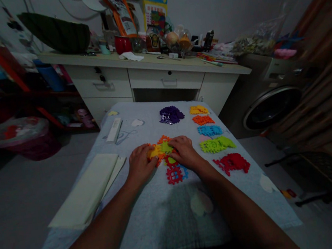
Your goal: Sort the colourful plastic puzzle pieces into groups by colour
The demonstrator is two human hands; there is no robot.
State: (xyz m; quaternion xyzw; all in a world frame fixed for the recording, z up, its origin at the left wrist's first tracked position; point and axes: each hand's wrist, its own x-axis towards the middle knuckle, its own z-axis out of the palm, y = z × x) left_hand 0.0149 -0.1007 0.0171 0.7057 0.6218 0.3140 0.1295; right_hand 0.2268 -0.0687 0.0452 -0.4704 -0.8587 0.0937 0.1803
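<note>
Mixed interlocking plastic building tiles (165, 147) in orange, yellow, green, red and blue lie in the middle of the cloth-covered table (166, 222). My left hand (141, 160) grips their left side, thumb over a yellow tile (153, 152). At the right side my right hand (184, 151) has its fingers curled onto the tiles beside a green one (165, 146). Towards me, a red window-shaped tile (174, 175) extends from the group, with a blue tile partly behind it. My fingers hide the outer edges, so how those tiles join there is not visible.
Along the right side lie piles of yellow (198, 110), orange (203, 119), blue (209, 130), green (216, 144) and red tiles (232, 163). A purple pile (171, 114) sits at the back. Folded pale cloth (86, 192) and a white box (114, 130) lie left.
</note>
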